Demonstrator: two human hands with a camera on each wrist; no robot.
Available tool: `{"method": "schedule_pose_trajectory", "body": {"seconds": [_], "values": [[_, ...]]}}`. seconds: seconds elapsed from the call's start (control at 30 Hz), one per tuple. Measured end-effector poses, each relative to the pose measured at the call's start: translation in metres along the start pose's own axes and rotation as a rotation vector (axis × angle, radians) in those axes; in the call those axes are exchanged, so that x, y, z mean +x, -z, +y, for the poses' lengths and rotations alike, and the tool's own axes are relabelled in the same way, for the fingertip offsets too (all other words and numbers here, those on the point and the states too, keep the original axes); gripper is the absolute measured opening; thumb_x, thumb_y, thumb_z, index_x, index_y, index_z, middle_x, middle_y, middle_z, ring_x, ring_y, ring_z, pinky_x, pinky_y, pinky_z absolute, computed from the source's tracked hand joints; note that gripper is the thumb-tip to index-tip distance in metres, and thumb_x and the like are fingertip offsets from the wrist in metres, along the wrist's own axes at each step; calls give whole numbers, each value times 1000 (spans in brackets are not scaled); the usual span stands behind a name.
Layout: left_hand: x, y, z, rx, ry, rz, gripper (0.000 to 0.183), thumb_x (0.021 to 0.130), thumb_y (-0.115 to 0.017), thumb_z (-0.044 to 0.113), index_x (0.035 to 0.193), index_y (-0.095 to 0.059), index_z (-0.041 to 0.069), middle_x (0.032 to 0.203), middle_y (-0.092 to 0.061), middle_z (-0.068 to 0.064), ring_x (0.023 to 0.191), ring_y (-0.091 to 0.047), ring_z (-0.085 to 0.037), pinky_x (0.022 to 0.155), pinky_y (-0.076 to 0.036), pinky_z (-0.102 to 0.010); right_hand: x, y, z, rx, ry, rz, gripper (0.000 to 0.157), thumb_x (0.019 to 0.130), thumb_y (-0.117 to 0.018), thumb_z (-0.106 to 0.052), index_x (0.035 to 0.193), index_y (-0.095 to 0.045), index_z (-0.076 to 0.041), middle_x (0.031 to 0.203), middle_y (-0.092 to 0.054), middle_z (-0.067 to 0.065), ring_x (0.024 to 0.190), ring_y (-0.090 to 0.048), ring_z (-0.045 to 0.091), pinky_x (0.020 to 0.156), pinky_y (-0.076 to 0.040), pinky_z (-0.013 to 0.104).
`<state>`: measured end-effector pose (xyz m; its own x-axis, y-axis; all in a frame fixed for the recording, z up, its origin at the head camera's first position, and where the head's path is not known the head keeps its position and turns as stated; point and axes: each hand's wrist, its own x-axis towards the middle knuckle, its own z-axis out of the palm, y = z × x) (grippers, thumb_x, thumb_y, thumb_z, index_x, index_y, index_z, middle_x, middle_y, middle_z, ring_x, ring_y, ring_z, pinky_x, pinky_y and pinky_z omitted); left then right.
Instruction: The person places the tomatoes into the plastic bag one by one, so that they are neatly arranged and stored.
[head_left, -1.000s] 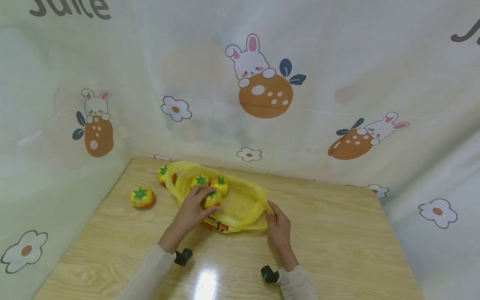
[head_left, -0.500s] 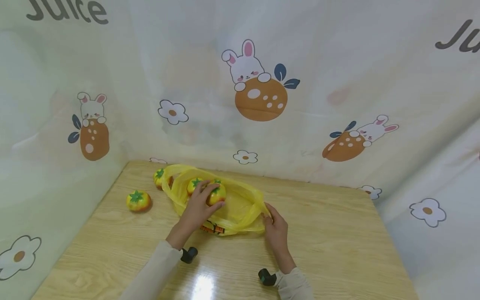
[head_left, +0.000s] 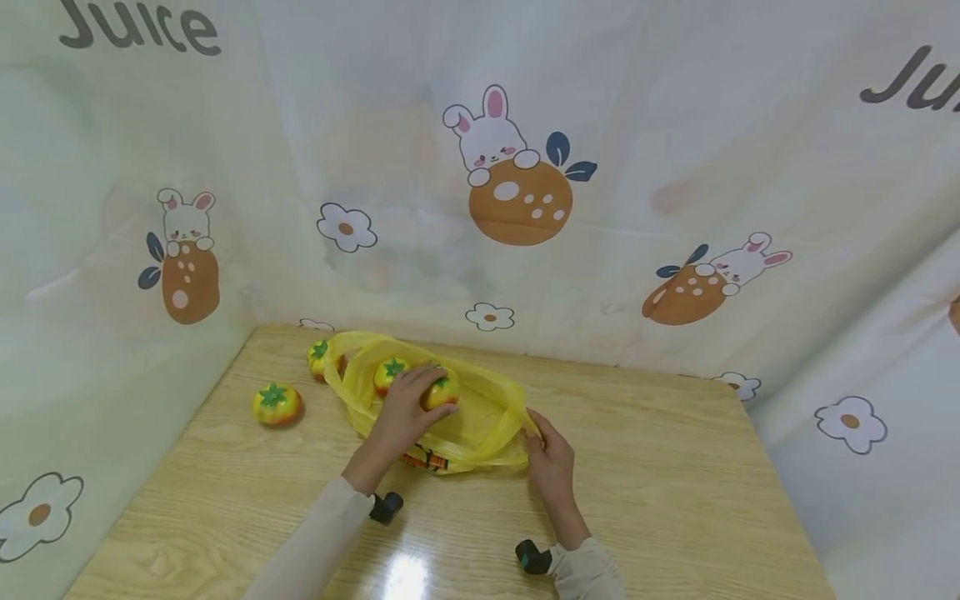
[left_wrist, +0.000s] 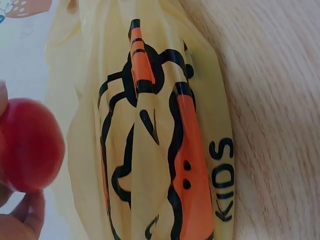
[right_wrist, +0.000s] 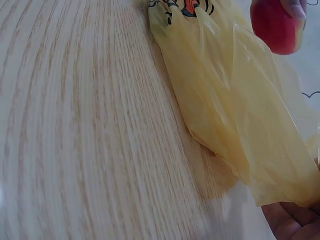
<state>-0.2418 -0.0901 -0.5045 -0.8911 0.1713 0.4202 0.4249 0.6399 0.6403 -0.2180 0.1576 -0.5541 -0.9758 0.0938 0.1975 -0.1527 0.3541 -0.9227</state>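
My left hand (head_left: 405, 408) grips a yellow-and-red tomato (head_left: 445, 390) over the open mouth of a yellow plastic bag (head_left: 480, 417). In the left wrist view the red underside of this tomato (left_wrist: 31, 145) faces the camera, beside the bag's printed side (left_wrist: 90, 150). Another tomato (head_left: 388, 372) with a green leafy top lies inside the bag, left of the held one. My right hand (head_left: 553, 462) pinches the bag's right edge. In the right wrist view its fingers (right_wrist: 295, 222) show below the plastic, with much of the hand out of frame.
Left of the bag, one tomato (head_left: 277, 405) sits on the wooden table (head_left: 660, 483). A further tomato (head_left: 317, 360) stands behind it, against the bag's left rim. A printed curtain (head_left: 390, 275) hangs along the back and sides. Black wrist cameras (head_left: 533, 557) sit at both cuffs.
My left hand has moved a little to the right with the held tomato, which now hides the one behind it in the bag. The right hand keeps its hold on the bag's edge.
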Motion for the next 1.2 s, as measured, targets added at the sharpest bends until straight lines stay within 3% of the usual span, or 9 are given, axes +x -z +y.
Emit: {"method": "schedule_pose_trajectory", "body": {"seconds": [0.17, 0.27, 0.37, 0.6, 0.77, 0.87, 1.07, 1.2], "values": [[2, -7, 1, -8, 11, -27, 52, 83, -77, 29, 129, -62, 8, 134, -53, -19, 122, -53, -37, 98, -49, -50, 0, 1, -1, -22, -5, 11, 38, 96, -50, 5, 132, -60, -3, 122, -66, 20, 62, -59, 16, 46, -36, 18], [3, -10, 0, -6, 13, -34, 52, 84, -76, 28, 129, -62, 6, 134, -50, -19, 118, -54, -35, 93, -52, -46, -1, 1, -1, -43, -13, 14, 37, 96, -51, 4, 131, -62, -3, 117, -69, 20, 52, -47, 3, 45, -35, 18], [5, -11, 0, 4, 15, -38, 52, 85, -75, 29, 129, -62, 5, 141, -45, -20, 118, -55, -34, 93, -52, -45, -2, 1, -1, -54, -23, 13, 37, 95, -51, 5, 129, -63, -4, 113, -70, 19, 45, -35, 0, 44, -34, 18], [11, -14, -1, -18, 25, -62, 54, 86, -74, 28, 132, -60, 3, 140, -50, -19, 127, -51, -37, 100, -47, -49, -2, 1, -1, -53, -2, 26, 36, 95, -53, 5, 127, -65, -4, 117, -70, 17, 59, -49, 9, 52, -40, 17], [14, -20, -3, -11, 40, -117, 54, 86, -74, 28, 133, -60, 4, 137, -52, -17, 126, -51, -35, 100, -48, -47, -3, 1, 0, -41, 22, 36, 37, 94, -53, 7, 128, -64, -3, 121, -68, 17, 82, -63, 26, 62, -45, 16], [14, -23, -6, 13, 55, -131, 54, 86, -74, 29, 133, -60, 6, 137, -51, -16, 125, -52, -34, 100, -48, -45, -3, 1, 1, -36, 29, 39, 37, 94, -53, 6, 129, -63, -2, 124, -66, 17, 98, -65, 28, 71, -48, 16], [17, -27, -9, 65, 59, -141, 55, 88, -73, 30, 135, -59, 5, 137, -51, -17, 123, -53, -34, 98, -50, -44, -3, 0, 3, -49, 6, 41, 38, 94, -54, 5, 130, -62, -3, 120, -68, 16, 87, -63, 28, 66, -47, 18], [19, -29, -10, 81, 61, -144, 54, 88, -73, 30, 134, -59, 5, 137, -51, -16, 122, -54, -33, 97, -50, -43, -3, 0, 4, -30, 7, 45, 39, 94, -52, 6, 131, -61, -2, 123, -67, 17, 95, -66, 29, 69, -48, 17]]}}
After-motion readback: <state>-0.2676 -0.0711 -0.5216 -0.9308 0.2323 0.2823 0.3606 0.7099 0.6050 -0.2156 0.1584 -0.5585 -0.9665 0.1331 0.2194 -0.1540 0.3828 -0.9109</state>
